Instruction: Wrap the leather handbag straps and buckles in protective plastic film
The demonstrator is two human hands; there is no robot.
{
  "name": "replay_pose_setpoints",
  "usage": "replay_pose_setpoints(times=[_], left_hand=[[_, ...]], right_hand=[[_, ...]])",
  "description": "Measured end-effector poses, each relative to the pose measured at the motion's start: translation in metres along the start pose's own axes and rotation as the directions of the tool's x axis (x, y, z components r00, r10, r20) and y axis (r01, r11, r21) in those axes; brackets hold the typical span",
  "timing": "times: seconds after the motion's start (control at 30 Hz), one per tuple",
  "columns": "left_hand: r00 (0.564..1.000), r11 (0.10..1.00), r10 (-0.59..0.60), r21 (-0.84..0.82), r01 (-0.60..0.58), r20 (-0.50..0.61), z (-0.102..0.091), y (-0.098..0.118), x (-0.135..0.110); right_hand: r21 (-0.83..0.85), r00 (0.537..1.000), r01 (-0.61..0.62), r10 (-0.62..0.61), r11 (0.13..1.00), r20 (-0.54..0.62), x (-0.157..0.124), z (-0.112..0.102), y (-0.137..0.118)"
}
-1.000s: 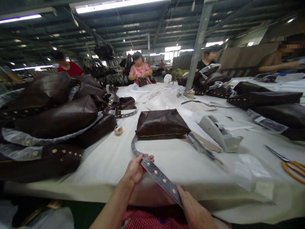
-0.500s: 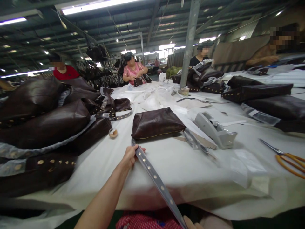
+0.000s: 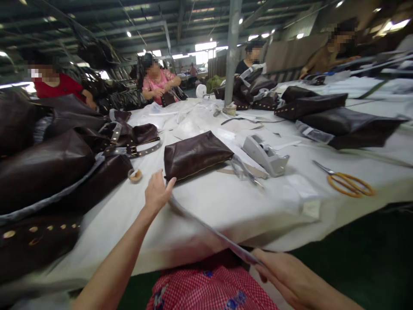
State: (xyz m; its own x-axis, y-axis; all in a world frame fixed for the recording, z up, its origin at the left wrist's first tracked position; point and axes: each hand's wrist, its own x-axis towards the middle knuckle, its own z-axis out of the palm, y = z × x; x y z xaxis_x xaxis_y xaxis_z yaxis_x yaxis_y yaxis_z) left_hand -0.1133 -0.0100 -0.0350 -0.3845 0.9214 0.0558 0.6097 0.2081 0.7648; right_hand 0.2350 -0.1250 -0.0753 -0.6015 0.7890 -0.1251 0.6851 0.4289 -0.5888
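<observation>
A long studded strap (image 3: pixel 206 228) wrapped in clear film runs taut from the dark brown leather bag (image 3: pixel 193 155) on the white table down toward my lap. My left hand (image 3: pixel 157 193) pinches the strap close to the bag's near corner, fingers closed around it. My right hand (image 3: pixel 287 275) grips the strap's other end near the bottom edge, above my red checked clothing. The strap is blurred by motion, so its studs do not show.
A heap of dark leather bags (image 3: pixel 48 163) fills the left side. A grey tape dispenser (image 3: pixel 266 154), orange-handled scissors (image 3: pixel 346 183) and a small tape roll (image 3: pixel 135 175) lie on the white table (image 3: pixel 226 202). More bags (image 3: pixel 338 118) lie right. Several people work at the far end.
My left hand slid up the strap toward the bag while my right hand pulled its end down and right, stretching the strap straight. My head turned, shifting the view.
</observation>
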Motion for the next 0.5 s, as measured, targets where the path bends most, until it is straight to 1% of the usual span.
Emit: replay_pose_setpoints(times=[0.03, 0.07, 0.1, 0.13, 0.17, 0.2, 0.23, 0.27, 0.33, 0.4, 0.47, 0.5], left_hand=[[0.962, 0.958, 0.272, 0.081, -0.273, 0.029, -0.002, 0.009, -0.014], [0.859, 0.858, 0.486, 0.096, -0.504, 0.162, 0.0, 0.018, -0.031], [0.715, 0.748, 0.613, 0.043, -0.662, 0.336, 0.004, 0.027, -0.049], [0.566, 0.659, 0.666, -0.028, -0.752, 0.485, 0.01, 0.034, -0.068], [0.451, 0.604, 0.668, -0.077, -0.793, 0.592, 0.019, 0.04, -0.085], [0.389, 0.586, 0.639, -0.092, -0.805, 0.664, 0.028, 0.043, -0.099], [0.37, 0.598, 0.596, -0.087, -0.797, 0.712, 0.037, 0.045, -0.109], [0.377, 0.624, 0.562, -0.078, -0.778, 0.737, 0.045, 0.045, -0.115], [0.411, 0.681, 0.527, -0.08, -0.728, 0.744, 0.052, 0.042, -0.112], [0.423, 0.719, 0.527, -0.122, -0.685, 0.737, 0.049, 0.036, -0.098], [0.413, 0.745, 0.518, -0.157, -0.649, 0.749, 0.037, 0.028, -0.079], [0.417, 0.758, 0.505, -0.157, -0.633, 0.756, 0.03, 0.024, -0.07]], right_hand=[[0.022, 0.997, 0.008, -0.009, 1.0, 0.078, 0.003, -0.01, -0.004], [0.04, 0.99, 0.018, -0.023, 0.999, 0.141, 0.008, -0.02, -0.008], [0.052, 0.985, 0.028, -0.036, 0.998, 0.169, 0.013, -0.03, -0.012], [0.07, 0.978, 0.045, -0.058, 0.997, 0.198, 0.019, -0.038, -0.016], [0.08, 0.976, 0.063, -0.078, 0.995, 0.205, 0.024, -0.045, -0.02], [0.077, 0.975, 0.079, -0.093, 0.994, 0.201, 0.028, -0.05, -0.023], [0.066, 0.977, 0.092, -0.103, 0.994, 0.189, 0.031, -0.054, -0.026], [0.051, 0.98, 0.1, -0.107, 0.994, 0.168, 0.033, -0.056, -0.027], [0.043, 0.984, 0.108, -0.113, 0.993, 0.137, 0.033, -0.057, -0.029], [0.086, 0.982, 0.107, -0.119, 0.991, 0.149, 0.031, -0.058, -0.027], [0.143, 0.974, 0.092, -0.119, 0.985, 0.194, 0.031, -0.061, -0.024], [0.169, 0.968, 0.072, -0.109, 0.983, 0.224, 0.032, -0.063, -0.022]])
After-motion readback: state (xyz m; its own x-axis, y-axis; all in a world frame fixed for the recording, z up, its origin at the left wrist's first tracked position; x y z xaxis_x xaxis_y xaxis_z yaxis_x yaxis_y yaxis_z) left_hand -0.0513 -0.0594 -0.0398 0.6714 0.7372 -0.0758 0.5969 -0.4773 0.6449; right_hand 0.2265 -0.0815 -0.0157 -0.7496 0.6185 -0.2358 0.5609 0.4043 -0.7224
